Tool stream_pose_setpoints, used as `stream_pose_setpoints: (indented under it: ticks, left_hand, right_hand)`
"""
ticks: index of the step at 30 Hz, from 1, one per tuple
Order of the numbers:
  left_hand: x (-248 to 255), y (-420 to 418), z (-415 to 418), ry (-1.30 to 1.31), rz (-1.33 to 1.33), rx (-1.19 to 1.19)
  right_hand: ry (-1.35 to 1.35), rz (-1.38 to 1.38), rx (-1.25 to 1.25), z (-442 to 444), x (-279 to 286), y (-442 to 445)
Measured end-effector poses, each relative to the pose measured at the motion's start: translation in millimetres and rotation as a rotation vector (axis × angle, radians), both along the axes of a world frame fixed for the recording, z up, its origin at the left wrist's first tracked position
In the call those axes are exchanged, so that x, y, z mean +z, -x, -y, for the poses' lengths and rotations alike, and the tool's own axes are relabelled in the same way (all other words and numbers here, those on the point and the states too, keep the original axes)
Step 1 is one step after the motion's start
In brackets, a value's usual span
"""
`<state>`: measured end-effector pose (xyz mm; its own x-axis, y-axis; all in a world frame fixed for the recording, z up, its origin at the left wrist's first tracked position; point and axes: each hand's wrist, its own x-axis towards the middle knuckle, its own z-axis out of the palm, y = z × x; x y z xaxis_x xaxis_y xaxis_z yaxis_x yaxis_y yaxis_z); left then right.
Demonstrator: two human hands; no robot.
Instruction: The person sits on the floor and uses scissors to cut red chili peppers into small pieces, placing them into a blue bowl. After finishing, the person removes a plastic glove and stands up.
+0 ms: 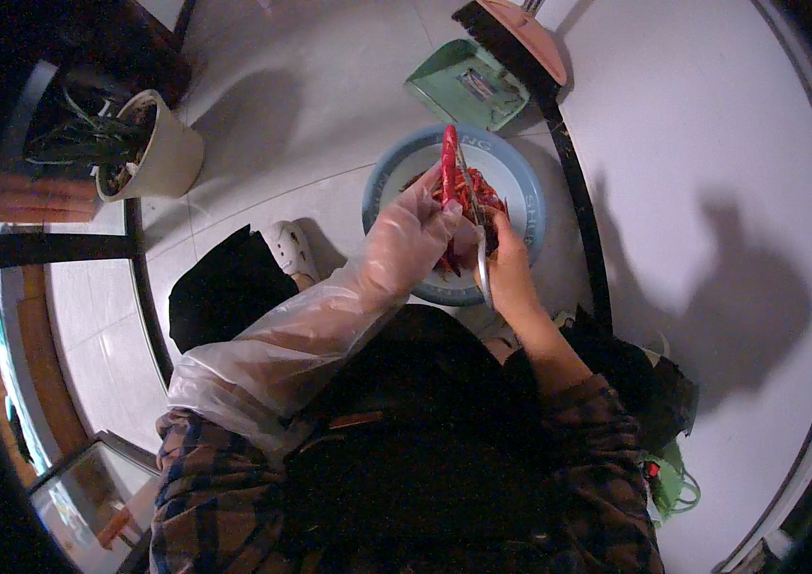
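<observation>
My left hand, in a long clear plastic glove, holds a long red chili pepper upright over a basin. Bare, my right hand grips metal scissors, whose blades run up just right of the pepper. Below both hands lies the round basin, with a blue rim and pale inside. A pile of red chili pieces shows in it, partly hidden by my hands. Another dark red piece hangs below my left fingers.
A green dustpan and a broom lie beyond the basin. At the left stands a potted plant in a cream pot. A white wall rises on the right, with a green bag near it. My white clog is left of the basin.
</observation>
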<state>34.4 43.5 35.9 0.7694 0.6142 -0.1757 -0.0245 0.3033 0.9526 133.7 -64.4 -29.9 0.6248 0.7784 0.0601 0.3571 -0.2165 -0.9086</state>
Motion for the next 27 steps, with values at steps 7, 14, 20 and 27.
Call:
stream_pose_setpoints:
  ticks: [7,14,20,27]
  left_hand:
    - [-14.0,-2.0,1.2,-0.210,-0.012,-0.013]
    - [-20.0,0.8,1.0,-0.347,-0.001,-0.027]
    - [-28.1,-3.8,-1.0,-0.359,0.051,-0.047]
    - [-31.9,-4.9,0.0,-0.301,0.164,-0.104]
  right_hand:
    - [-0.043,0.071,-0.047,-8.3,4.1,10.0]
    - [-0.040,0.138,-0.030,-9.3,9.2,14.8]
    - [-0.106,0.312,-0.059,-10.3,15.9,13.3]
    - [-0.122,0.258,-0.091,-10.3,0.9,12.8]
